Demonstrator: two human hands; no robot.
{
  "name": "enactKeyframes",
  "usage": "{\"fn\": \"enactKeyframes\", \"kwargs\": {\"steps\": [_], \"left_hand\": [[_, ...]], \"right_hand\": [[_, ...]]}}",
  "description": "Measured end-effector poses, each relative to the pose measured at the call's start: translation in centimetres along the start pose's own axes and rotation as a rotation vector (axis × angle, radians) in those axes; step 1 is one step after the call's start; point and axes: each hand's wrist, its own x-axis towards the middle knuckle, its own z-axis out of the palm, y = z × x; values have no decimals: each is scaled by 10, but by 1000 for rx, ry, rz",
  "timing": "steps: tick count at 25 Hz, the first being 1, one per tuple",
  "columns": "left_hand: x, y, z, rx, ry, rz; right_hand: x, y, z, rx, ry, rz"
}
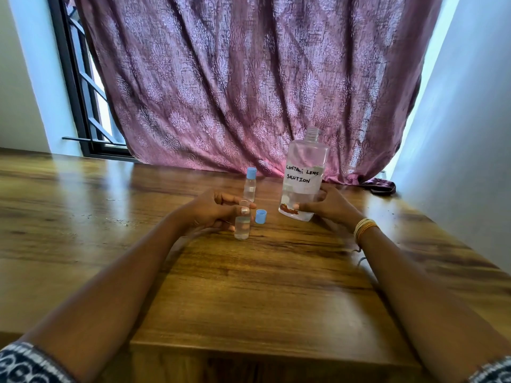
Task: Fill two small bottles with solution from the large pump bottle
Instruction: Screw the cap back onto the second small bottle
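1. The one view comes from the person's head and looks forward and down over both forearms.
2. It faces the curtain [249, 78] behind the worktop [262, 286].
3. It is wide-angle and sits near the worktop's front edge.

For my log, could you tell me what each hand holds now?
Left hand: grips the uncapped vial.
Right hand: grips the big bottle.

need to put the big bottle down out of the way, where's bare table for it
Bare wood lies on the table between the two forearms toward the near edge, and far left of the left hand. It is crowded around the open small bottle, blue cap, capped small bottle and big bottle.
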Motion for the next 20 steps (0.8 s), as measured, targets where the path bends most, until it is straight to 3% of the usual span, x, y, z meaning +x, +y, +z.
{"fn": "enactKeyframes", "kwargs": {"steps": [3, 6, 8, 9, 12, 13, 16, 20], "left_hand": [[2, -3, -2, 18, 7, -5], [3, -5, -2, 22, 21, -12], [4, -4, -3, 22, 7, -11], [3, -3, -3, 27, 1, -8], [4, -3, -4, 44, 5, -5], [4, -4, -4, 40, 7, -5], [3, -4, -4, 29, 5, 1], [4, -4, -3, 44, 15, -2]], "right_hand": [[-2, -22, -14, -407, -119, 235], [-12, -50, -9, -466, -345, 507], [-15, -58, 12, -429, -474, 395], [-17, -58, 27, -439, -446, 257], [-22, -54, 70, -548, -137, -238], [-24, -53, 79, -570, -139, -328], [-23, -44, 90, -749, -269, -367], [-20, -47, 80, -686, -122, -346]]}}
